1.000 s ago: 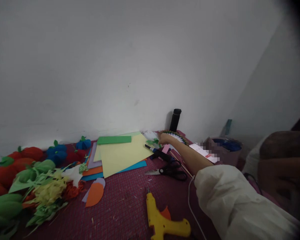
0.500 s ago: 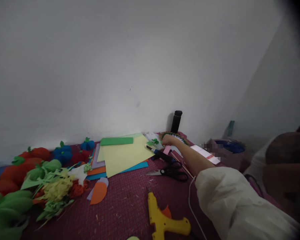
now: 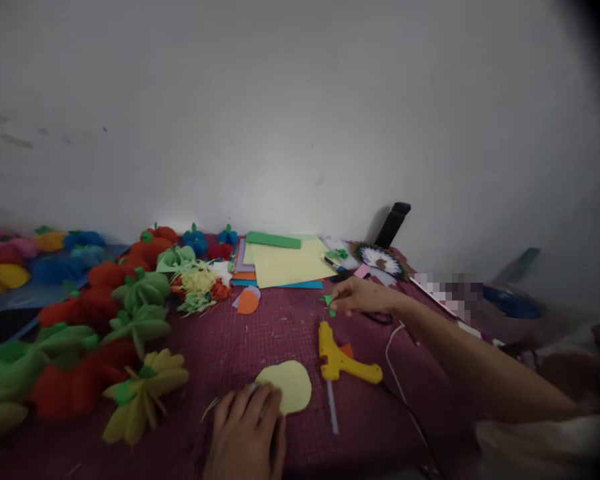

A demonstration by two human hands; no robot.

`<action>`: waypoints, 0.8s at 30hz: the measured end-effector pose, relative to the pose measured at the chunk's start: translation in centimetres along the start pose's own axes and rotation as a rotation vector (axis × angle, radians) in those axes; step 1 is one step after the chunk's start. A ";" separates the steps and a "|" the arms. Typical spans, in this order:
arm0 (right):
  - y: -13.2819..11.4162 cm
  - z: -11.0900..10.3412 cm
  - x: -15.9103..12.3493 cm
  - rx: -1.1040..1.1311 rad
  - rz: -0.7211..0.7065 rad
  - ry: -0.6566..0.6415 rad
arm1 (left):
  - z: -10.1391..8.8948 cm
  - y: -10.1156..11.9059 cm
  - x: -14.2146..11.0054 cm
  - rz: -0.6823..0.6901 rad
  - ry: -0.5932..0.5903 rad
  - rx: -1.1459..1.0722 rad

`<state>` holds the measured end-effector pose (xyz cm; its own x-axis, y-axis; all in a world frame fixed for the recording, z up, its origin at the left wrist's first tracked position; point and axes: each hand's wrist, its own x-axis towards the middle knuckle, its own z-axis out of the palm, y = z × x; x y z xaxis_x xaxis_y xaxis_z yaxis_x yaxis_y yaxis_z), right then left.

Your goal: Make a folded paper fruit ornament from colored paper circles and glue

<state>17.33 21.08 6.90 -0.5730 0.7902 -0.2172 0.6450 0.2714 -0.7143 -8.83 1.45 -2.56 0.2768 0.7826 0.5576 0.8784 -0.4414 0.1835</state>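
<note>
Between the fingertips of my right hand (image 3: 363, 295) is a small green cut-out piece (image 3: 329, 304), held just beyond the nozzle of a yellow glue gun (image 3: 337, 357). My left hand (image 3: 247, 433) lies low on the cloth with its fingers stretched out, the fingertips at the left edge of a pale yellow rounded piece (image 3: 291, 387). A clear glue stick (image 3: 333, 407) sticks out from the back of the glue gun. Black scissor handles (image 3: 380, 318) are partly hidden behind my right forearm.
Colourful pumpkin-like shapes (image 3: 143, 300) crowd the left side. Coloured sheets (image 3: 290, 263) lie at the back by the wall, near paper scraps (image 3: 199, 280). A black bottle (image 3: 393, 225), a flower-like decoration (image 3: 380, 260) and a white cable (image 3: 393, 353) are on the right.
My right hand has drawn back from beside the decoration, bringing a small green piece toward the glue gun. My left hand has come into view by the yellow piece. The view has shifted left and downward.
</note>
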 end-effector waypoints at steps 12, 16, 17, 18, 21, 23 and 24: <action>-5.8 6.9 0.4 -0.162 0.030 0.127 | -0.4 0.7 0.2 -0.144 -0.017 -0.133; -6.4 8.0 -2.7 0.003 0.022 0.162 | -0.3 -0.1 -0.3 -0.137 0.000 -0.186; -6.4 8.8 -3.6 0.241 -0.015 0.174 | -0.4 -0.2 -0.3 -0.139 0.029 -0.206; -6.5 9.8 -4.4 0.465 -0.046 0.154 | -0.7 -0.1 -0.4 -0.152 0.064 -0.231; -7.3 13.0 -6.2 0.854 -0.078 0.090 | -2.2 0.8 -0.1 -0.221 0.150 -0.353; -8.3 15.0 -6.9 0.960 -0.103 0.103 | -3.2 1.8 0.4 -0.271 0.158 -0.482; -8.8 15.9 -7.1 0.990 -0.121 0.120 | -3.5 2.2 0.6 -0.303 0.153 -0.559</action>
<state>7.63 4.37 4.19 -0.5167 0.8527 -0.0766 -0.1569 -0.1822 -0.9707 -8.06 -0.59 1.06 -0.0459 0.8554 0.5159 0.5620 -0.4048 0.7213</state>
